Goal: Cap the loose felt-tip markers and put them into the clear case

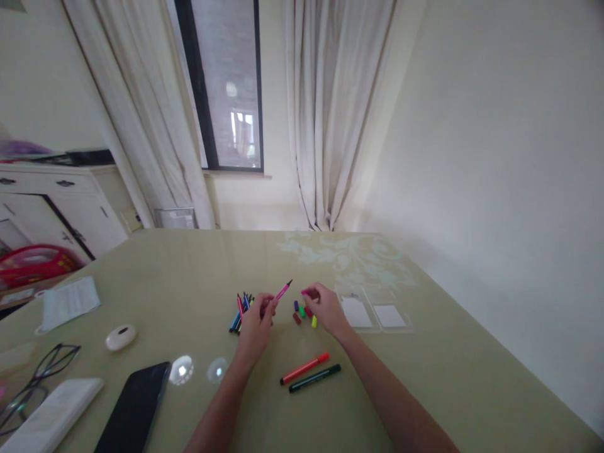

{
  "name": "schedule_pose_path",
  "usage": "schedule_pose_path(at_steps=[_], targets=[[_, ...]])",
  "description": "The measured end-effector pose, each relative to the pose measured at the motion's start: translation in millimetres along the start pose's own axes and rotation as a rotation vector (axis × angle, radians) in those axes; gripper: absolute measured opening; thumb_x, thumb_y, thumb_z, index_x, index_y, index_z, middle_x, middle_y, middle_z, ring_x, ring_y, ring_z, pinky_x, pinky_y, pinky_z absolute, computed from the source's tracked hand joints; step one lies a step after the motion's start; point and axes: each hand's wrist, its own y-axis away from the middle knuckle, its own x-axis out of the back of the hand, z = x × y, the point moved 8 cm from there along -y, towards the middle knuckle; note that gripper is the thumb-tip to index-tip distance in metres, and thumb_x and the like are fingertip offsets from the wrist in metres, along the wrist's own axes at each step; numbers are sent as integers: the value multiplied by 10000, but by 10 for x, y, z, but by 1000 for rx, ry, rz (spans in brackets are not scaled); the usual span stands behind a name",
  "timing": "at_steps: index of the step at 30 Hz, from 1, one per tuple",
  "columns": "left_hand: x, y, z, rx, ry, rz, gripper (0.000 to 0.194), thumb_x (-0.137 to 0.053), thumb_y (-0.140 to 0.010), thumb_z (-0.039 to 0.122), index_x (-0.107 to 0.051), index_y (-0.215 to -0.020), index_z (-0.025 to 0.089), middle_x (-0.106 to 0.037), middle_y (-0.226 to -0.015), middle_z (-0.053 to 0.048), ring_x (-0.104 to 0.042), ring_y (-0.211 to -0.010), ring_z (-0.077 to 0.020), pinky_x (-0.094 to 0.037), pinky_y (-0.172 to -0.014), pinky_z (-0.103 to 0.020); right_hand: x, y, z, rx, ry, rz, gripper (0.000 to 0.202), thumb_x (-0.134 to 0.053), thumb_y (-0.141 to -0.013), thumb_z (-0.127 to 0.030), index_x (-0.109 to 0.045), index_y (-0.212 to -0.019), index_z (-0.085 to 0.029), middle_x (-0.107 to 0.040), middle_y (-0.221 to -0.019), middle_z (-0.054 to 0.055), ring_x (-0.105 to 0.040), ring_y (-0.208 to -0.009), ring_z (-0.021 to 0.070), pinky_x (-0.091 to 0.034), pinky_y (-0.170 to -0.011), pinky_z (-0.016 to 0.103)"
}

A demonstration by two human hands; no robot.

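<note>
My left hand [257,318] holds a pink marker [283,290] with its dark tip bare and pointing up to the right. Between the fingertips of my right hand [323,305] is a small pink cap [304,292]. Beneath and beside that hand lie several loose caps, among them a green cap [302,311], a yellow cap [314,321] and a purple cap [296,306]. Several uncapped markers [234,322] lie bunched at my left hand, partly hidden by it. Nearer to me, an orange marker [304,368] and a dark green marker [314,379] lie side by side, both capped.
A clear plastic case [406,319] with white cards is right of my right hand. At the left lie a black phone [134,406], a white box [54,415], glasses [56,362], a round white object [121,338] and a face mask [70,303].
</note>
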Motion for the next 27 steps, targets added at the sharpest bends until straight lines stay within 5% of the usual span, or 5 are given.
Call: schedule_pose_path(at_steps=[3,8,27], targets=[[-2,2,27,21,141,18,398,-646,-877,563,-712,-964,181,-669,-700,-5,-620,-614,-166,-477,-562,-253,175,287,36,17,-361,18,276,-707,-910,-438,-756,-1002,-183,-777,-945,77,-713,-852,224,-552,-769,331],[-93,50,105,64,286,-72,422,-783,-782,538,-762,-991,172,-775,-841,-62,-732,-779,-207,-586,-719,-300,334,597,272,-94,-584,74,354,-817,-813,-517,-793,-954,-193,-787,-924,80,-719,-866,242,-555,-804,364],[-166,138,138,51,326,-101,348,-823,-786,458,-773,-945,153,-764,-787,-55,-696,-712,-167,-565,-658,-251,351,687,283,-204,-912,84,309,-933,-695,-394,-695,-760,-208,-764,-924,45,-676,-890,208,-507,-804,320]])
